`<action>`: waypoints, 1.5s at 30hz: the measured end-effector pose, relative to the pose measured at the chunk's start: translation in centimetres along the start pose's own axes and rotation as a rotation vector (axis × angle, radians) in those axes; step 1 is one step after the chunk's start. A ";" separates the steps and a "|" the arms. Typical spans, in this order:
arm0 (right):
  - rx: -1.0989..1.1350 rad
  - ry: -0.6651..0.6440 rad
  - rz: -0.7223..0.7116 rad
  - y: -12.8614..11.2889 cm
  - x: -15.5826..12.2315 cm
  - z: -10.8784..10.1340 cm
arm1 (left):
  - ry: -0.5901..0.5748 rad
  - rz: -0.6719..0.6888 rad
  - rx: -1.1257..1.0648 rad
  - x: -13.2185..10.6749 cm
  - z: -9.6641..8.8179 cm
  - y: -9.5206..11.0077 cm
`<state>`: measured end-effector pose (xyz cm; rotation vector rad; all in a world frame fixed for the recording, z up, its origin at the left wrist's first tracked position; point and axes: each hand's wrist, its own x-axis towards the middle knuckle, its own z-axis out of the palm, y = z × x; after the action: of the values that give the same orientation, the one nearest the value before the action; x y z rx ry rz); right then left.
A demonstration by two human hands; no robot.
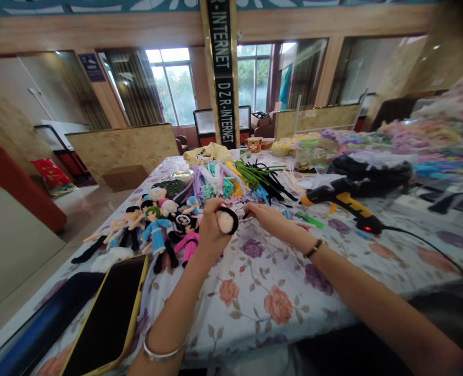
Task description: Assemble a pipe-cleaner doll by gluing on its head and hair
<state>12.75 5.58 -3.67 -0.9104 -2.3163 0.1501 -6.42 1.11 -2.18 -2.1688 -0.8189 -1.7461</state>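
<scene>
A pale round doll head (226, 222) with black fuzzy pipe cleaner around its edge sits in my left hand (210, 227), whose fingers wrap round it. Just to the right, my right hand (268, 219) pinches a short dark end that looks like black pipe cleaner (246, 214); whether it joins the head I cannot tell. Left of my hands lie several finished pipe-cleaner dolls, among them a green-haired doll in blue (155, 232) and a doll in pink (188, 245). Behind my hands are bundles of coloured pipe cleaners (217, 180).
A black-and-yellow hot glue gun (339, 201), its red light lit, lies at the right with its cord trailing off the edge. A yellow-cased phone (108, 313) rests at the front left. A black bag (372, 175) and pastel heaps (415, 130) stand farther right on the flowered tablecloth (250, 292).
</scene>
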 end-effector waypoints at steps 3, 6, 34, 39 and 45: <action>0.378 0.269 0.076 -2.0 -0.1 0.0 | 0.001 0.162 0.102 -0.2 0.1 -0.1; 0.649 0.331 0.031 -4.2 -0.2 0.0 | -0.024 0.212 0.157 -0.4 0.3 -0.3; 0.720 0.287 0.028 -4.6 -0.6 -0.6 | -0.130 -0.043 -0.109 0.5 0.0 1.8; 0.825 0.170 -0.010 -4.0 -0.8 -2.2 | -0.128 -0.314 -0.313 1.2 -0.1 2.5; 0.802 0.154 -0.054 -4.5 -1.0 -3.0 | -0.174 -0.484 -0.518 1.6 0.0 2.8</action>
<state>12.48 1.20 -0.36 -0.4229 -1.8695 0.8759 -4.67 -0.76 -0.16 -2.6469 -1.1071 -2.2224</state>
